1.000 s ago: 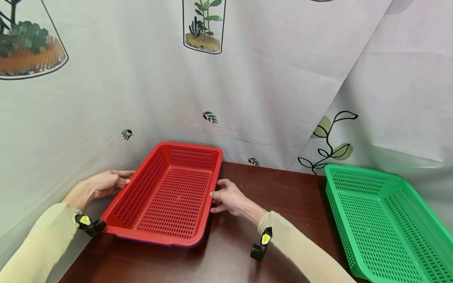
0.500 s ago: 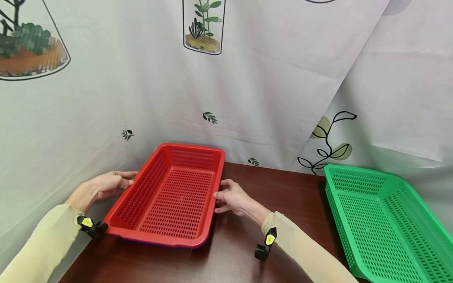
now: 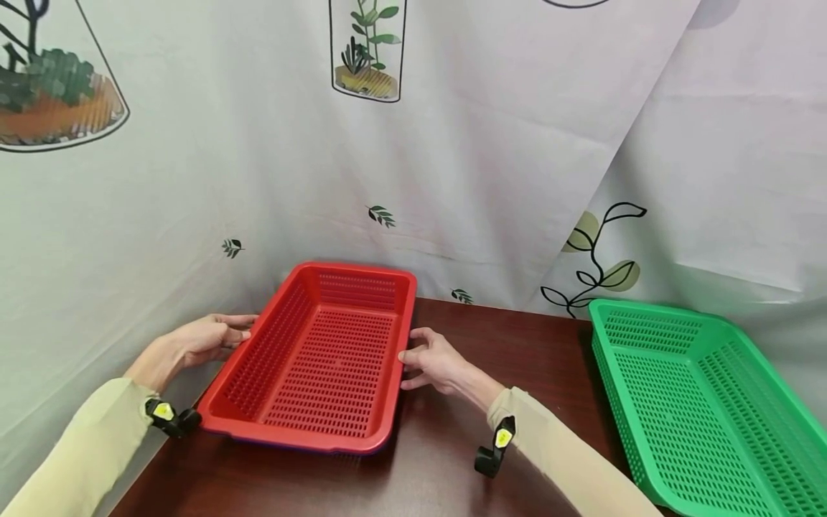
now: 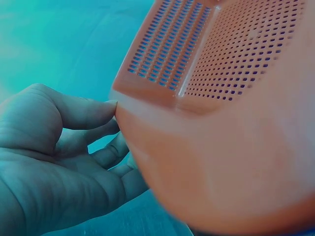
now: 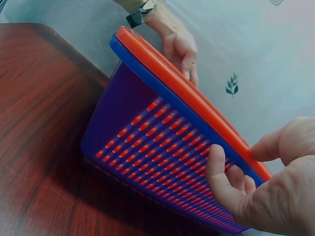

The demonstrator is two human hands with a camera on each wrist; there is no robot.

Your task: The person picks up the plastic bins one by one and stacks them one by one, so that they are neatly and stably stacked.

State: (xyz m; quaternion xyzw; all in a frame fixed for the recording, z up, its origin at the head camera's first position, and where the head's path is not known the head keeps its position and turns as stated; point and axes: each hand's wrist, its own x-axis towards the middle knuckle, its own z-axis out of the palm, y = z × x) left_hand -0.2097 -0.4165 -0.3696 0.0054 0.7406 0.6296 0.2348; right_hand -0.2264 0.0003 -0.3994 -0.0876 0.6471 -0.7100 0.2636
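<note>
A red plastic basket (image 3: 336, 359) with slotted walls sits nested inside a blue-purple basket (image 5: 106, 123), whose rim shows just under the red one in the right wrist view. My left hand (image 3: 203, 339) grips the left long side, thumb at the red rim and fingers curled below it, as the left wrist view shows close up. On the opposite side my right hand (image 3: 433, 361) holds both rims: its thumb lies on the red rim while the fingers bend against the blue-purple wall. The stack's base is close over the brown table in the right wrist view.
A green slotted basket (image 3: 698, 416) stands at the right of the brown wood-look table (image 3: 510, 337). Pale printed fabric (image 3: 478, 165) hangs along the back and left, close behind the red basket and beside my left hand.
Both hands and the nested baskets have shifted a little to the right. The grip looks the same, and the green basket has stayed in place.
</note>
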